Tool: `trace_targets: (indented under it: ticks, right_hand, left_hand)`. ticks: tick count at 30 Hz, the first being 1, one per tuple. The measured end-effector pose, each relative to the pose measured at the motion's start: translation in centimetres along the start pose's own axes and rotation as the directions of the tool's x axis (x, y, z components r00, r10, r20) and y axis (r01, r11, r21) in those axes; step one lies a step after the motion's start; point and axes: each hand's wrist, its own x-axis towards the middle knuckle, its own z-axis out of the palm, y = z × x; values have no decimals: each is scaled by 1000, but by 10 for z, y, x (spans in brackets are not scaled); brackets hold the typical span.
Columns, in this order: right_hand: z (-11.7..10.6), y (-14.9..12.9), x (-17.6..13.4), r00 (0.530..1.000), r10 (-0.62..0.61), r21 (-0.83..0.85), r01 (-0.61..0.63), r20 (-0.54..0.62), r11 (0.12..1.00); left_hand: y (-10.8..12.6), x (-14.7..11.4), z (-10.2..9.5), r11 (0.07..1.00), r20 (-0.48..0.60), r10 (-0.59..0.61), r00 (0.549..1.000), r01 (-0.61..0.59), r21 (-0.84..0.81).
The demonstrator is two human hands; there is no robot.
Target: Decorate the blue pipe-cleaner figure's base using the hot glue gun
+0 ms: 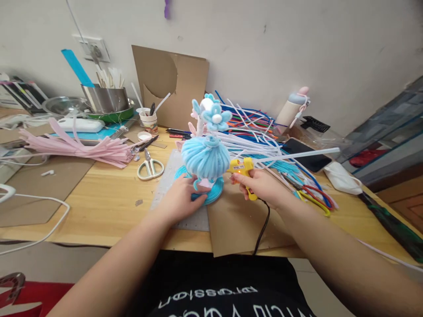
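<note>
A light-blue pipe-cleaner craft (205,158) stands upright in front of me, with a ribbed dome, blue flowers (217,118) above it and a round coiled base (216,192). My left hand (185,197) is at its lower part, thumb and fingers apart around it; the dome hides some fingertips. In my right hand (259,185) is a yellow hot glue gun (243,169), its nozzle end close to the dome's right side. A long whitish glue stick (297,154) sticks out of its back. A small orange light glows on the gun.
White-handled scissors (150,168) and a pink pipe-cleaner bundle (82,147) lie left. Behind are a paper cup (148,121), leaning cardboard (172,83) and many coloured pipe cleaners (247,119). At right are yellow-handled pliers (313,202), a phone (306,154) and a bottle (293,110). A black cord (263,226) trails down.
</note>
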Motion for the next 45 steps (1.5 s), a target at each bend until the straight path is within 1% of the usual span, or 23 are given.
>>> trace_targets:
  ticks: [4, 8, 13, 17, 20, 26, 34, 41, 45]
  right_hand:
    - [13, -7, 17, 999, 45, 60, -46, 15, 997]
    - [22, -8, 25, 998, 58, 91, -61, 39, 994]
    - [26, -7, 32, 994, 55, 92, -64, 91, 994]
    - [28, -4, 39, 985, 63, 110, -81, 159, 991]
    - [29, 0, 42, 981, 65, 123, -88, 180, 989]
    - [29, 1, 42, 985, 72, 112, -90, 156, 990]
    - [27, 2, 45, 990, 95, 86, -104, 103, 991]
    - [21, -2, 30, 994, 110, 67, -111, 12, 992]
    - [18, -4, 23, 990, 144, 61, -144, -2, 988]
  left_hand:
    - [6, -3, -2, 994, -25, 77, 997, -75, 78]
    - [15, -9, 3, 976, -36, 38, 999, -29, 215]
    - [24, -17, 13, 949, -54, 32, 998, -13, 314]
    - [26, -19, 18, 939, -51, 44, 998, -24, 344]
    - [24, -19, 19, 942, -63, 54, 997, -30, 334]
    - [24, -20, 19, 953, -51, 36, 998, -19, 302]
    - [29, -23, 15, 959, -96, -20, 995, 46, 279]
    - [28, -22, 17, 953, -118, -24, 993, 58, 296]
    - [27, -21, 19, 952, -119, -25, 993, 60, 300]
